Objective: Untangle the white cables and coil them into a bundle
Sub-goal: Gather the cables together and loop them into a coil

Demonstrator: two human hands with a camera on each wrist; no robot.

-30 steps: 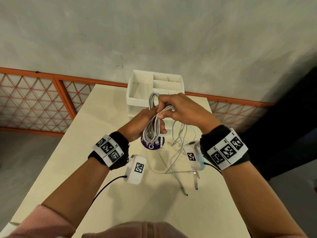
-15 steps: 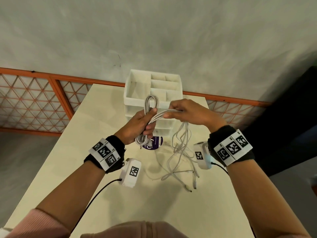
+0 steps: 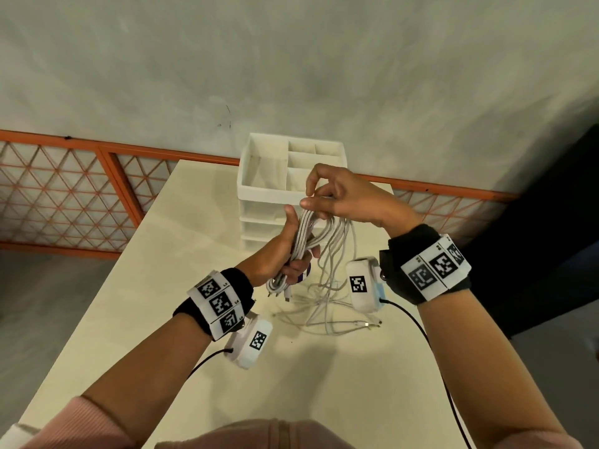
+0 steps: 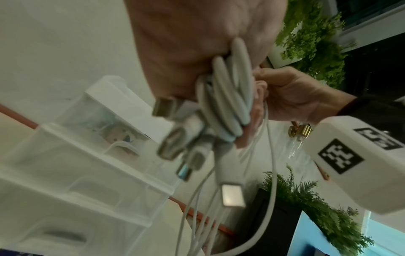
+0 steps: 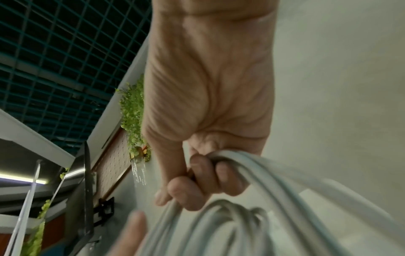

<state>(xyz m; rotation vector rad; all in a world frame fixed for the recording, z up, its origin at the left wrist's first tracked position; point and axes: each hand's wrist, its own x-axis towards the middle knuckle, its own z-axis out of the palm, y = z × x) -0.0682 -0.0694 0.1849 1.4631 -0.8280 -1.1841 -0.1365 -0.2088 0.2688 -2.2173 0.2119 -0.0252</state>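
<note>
The white cables [image 3: 309, 238] are sitting at the centre of the head view, above the table [image 3: 201, 222], partly gathered into loops. The left hand [image 3: 278, 254] is gripping the gathered loops, fingers curled round them, while the right hand [image 3: 340, 196], just above, is pinching the top of the strands. Loose lengths are hanging down and trailing on the table at centre right. Coiling looks to be under way and not finished; the next move probably calls for drawing up that slack and laying another loop into the left fist without snagging the plugs. The left wrist view is showing several connectors [image 4: 173, 145] dangling below the fist, barely legible from the head. The right wrist view is showing fingers [image 5: 197, 175] hooked round the strands.
</note>
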